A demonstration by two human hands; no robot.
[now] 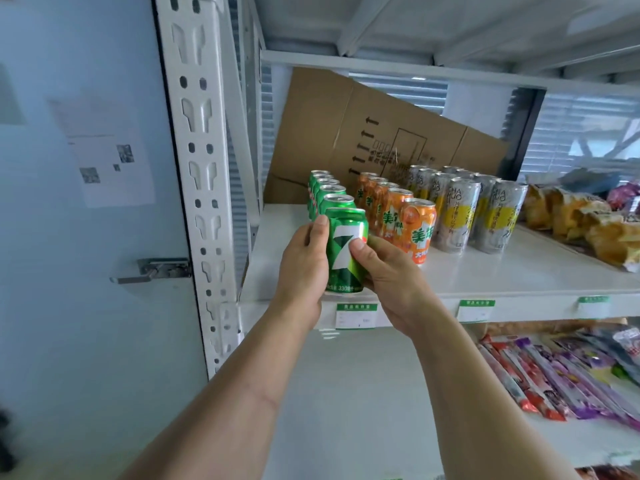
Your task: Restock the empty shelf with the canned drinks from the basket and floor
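A green can (344, 251) with a white 7 stands at the front edge of the white shelf (502, 278), first in a row of green cans (329, 192) running back. My left hand (304, 268) grips its left side and my right hand (388, 275) holds its right side, thumb on the label. To the right runs a row of orange cans (398, 216), then two rows of tall silver and yellow cans (460, 213). No basket or floor is in view.
A flattened cardboard box (363, 133) leans behind the cans. Snack bags (588, 223) lie at the shelf's right. The lower shelf holds purple and red packets (554, 375). A white perforated upright (197, 168) and a door with a handle (152, 270) stand at left.
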